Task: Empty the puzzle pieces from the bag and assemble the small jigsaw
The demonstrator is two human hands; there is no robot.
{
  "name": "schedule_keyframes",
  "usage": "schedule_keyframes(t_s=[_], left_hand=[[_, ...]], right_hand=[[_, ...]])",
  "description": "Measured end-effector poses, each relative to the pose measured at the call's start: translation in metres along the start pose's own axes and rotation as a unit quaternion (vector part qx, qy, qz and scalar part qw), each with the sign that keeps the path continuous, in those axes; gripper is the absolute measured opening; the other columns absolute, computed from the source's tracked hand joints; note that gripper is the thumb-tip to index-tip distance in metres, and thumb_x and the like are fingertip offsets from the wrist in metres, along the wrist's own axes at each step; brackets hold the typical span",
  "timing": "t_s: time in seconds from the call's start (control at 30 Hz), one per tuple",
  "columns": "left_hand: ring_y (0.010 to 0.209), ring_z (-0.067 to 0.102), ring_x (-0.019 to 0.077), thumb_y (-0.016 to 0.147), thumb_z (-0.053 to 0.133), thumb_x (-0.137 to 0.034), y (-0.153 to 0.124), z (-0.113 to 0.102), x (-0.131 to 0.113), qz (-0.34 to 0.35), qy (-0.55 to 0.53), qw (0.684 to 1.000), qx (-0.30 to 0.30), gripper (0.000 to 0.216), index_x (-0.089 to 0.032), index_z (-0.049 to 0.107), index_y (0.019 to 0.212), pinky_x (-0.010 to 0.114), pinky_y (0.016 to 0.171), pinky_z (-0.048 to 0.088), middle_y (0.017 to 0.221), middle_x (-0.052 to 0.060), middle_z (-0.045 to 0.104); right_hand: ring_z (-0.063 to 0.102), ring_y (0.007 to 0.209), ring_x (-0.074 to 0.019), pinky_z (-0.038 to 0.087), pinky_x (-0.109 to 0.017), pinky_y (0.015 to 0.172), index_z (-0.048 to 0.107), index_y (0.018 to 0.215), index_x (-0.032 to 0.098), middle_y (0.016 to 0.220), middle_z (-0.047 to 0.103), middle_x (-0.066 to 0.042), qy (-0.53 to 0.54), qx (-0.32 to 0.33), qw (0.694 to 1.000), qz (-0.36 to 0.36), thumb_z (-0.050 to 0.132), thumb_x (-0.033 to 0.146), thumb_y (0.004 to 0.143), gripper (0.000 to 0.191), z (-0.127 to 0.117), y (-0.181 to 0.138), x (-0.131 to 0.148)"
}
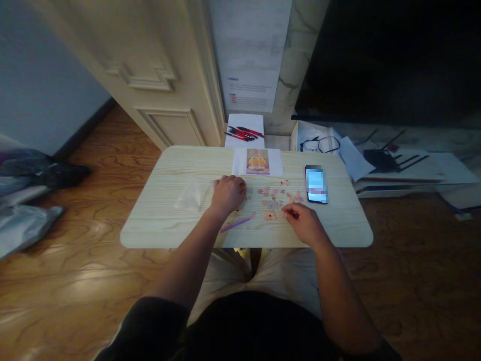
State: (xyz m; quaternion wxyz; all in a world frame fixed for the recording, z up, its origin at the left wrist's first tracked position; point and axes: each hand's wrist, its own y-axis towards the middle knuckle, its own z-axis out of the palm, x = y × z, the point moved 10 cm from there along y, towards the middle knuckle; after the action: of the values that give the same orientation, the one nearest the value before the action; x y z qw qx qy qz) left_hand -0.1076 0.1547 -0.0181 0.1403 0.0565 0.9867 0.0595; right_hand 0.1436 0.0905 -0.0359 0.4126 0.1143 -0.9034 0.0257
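Note:
Jigsaw puzzle pieces [266, 190] lie scattered on the pale wooden table [150, 220] between my two hands. My left hand [227, 194] rests at the left of the pieces, its fingers curled in; whatever they hold is hidden. At the right, my right hand [302, 221] pinches a small puzzle piece [284, 213] between thumb and fingertips. Close to it lies an orange piece cluster [269, 215] with a dark spot. A purple strip [236, 224] lies slanted below my left hand. Behind the pieces, a printed picture [257, 161] of a yellow figure lies on white paper.
A clear plastic bag [191, 195] lies on the table's left part. A lit phone [316, 184] lies at the right. Beyond the far edge, several red and black pens [244, 133] rest on white paper. A router [381, 160] stands on the shelf under a large dark screen [391, 60].

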Motion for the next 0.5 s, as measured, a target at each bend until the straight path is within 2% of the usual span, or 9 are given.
schedule_keyframes(t_s=[0.17, 0.33, 0.43, 0.5], left_hand=[[0.098, 0.067, 0.0273, 0.092, 0.059, -0.027, -0.001, -0.004, -0.007, 0.021, -0.053, 0.998, -0.009, 0.018, -0.023, 0.073, 0.103, 0.043, 0.093, 0.043, 0.099, 0.007, 0.078], [0.092, 0.069, 0.0213, 0.093, 0.062, -0.032, -0.011, -0.014, -0.006, 0.012, -0.195, 0.98, -0.04, 0.027, -0.022, 0.075, 0.114, 0.035, 0.088, 0.05, 0.101, 0.006, 0.078], [0.085, 0.07, 0.0187, 0.092, 0.065, -0.045, -0.026, -0.014, -0.001, -0.04, -0.36, 0.931, -0.038, 0.034, -0.019, 0.076, 0.111, 0.032, 0.081, 0.054, 0.097, 0.007, 0.078], [0.084, 0.071, 0.018, 0.087, 0.071, -0.053, -0.039, -0.004, -0.007, -0.074, -0.491, 0.868, 0.008, 0.043, -0.018, 0.075, 0.112, 0.03, 0.075, 0.056, 0.099, 0.007, 0.078]], right_hand=[[0.069, 0.098, -0.0205, 0.054, -0.037, 0.092, 0.076, 0.107, 0.025, 0.105, 0.075, -0.005, 0.02, 0.006, 0.999, -0.039, 0.062, 0.017, 0.092, 0.022, 0.016, 0.016, 0.025], [0.067, 0.106, -0.0217, 0.052, -0.039, 0.099, 0.076, 0.109, 0.026, 0.109, 0.074, -0.006, 0.071, 0.008, 0.993, -0.097, 0.06, 0.015, 0.093, 0.025, 0.037, 0.04, 0.066], [0.069, 0.101, -0.021, 0.055, -0.039, 0.094, 0.074, 0.11, 0.026, 0.11, 0.074, -0.006, 0.14, 0.007, 0.988, -0.062, 0.062, 0.02, 0.093, 0.022, 0.041, 0.047, 0.064], [0.071, 0.091, -0.0194, 0.059, -0.037, 0.085, 0.071, 0.111, 0.025, 0.105, 0.074, -0.005, 0.21, 0.015, 0.977, -0.019, 0.065, 0.025, 0.092, 0.02, 0.04, 0.044, 0.053]])
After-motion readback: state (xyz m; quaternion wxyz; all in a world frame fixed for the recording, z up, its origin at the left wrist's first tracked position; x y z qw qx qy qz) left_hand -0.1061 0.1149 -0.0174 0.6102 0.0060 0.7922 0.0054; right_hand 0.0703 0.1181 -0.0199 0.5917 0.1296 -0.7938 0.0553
